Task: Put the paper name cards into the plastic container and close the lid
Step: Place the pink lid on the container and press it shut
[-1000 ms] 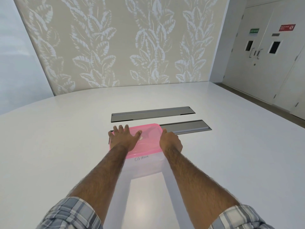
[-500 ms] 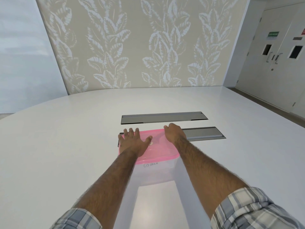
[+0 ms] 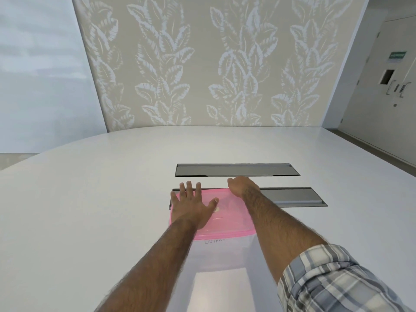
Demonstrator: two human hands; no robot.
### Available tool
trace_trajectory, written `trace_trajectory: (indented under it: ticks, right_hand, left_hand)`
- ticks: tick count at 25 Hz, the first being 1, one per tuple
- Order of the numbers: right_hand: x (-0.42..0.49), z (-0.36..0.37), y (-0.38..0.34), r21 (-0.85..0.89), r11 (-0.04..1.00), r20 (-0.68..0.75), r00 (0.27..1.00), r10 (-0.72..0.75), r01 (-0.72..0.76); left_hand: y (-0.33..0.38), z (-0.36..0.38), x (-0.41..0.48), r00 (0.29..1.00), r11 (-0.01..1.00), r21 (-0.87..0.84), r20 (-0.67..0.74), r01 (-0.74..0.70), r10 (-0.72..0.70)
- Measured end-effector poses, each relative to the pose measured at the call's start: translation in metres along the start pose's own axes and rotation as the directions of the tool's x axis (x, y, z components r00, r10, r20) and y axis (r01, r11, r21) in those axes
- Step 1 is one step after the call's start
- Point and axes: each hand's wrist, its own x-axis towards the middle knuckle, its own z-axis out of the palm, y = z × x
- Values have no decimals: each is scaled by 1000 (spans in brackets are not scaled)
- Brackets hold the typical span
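I see a clear plastic container [image 3: 221, 255], upright on the white table [image 3: 90, 199] just in front of me, dark handwriting on its near wall, pink translucent lid [image 3: 229, 221] lying flat on top, covering the rim

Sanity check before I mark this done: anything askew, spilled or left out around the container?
Nothing stands out. The pink lid sits level on the clear container, with the left hand flat on it and the right hand curled over its far right corner. No cards or spills show on the white table.
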Motion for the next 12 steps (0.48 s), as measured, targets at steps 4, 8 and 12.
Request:
trace_trajectory:
  ticks: [4, 8, 12]
  right_hand:
    - [16, 8, 5, 2, 998, 73, 995, -70, 70]
    - [17, 6, 6, 86, 994, 117, 990, -74, 64]
    - [23, 8, 8, 20, 996, 103, 990, -94, 92]
  left_hand:
    - [0, 0, -2, 1000, 1000, -3, 0, -3, 3]
    - [0, -1, -2, 1000, 1000, -1, 3, -6, 6]
    - [1, -2, -3, 1000, 1000, -2, 4, -6, 6]
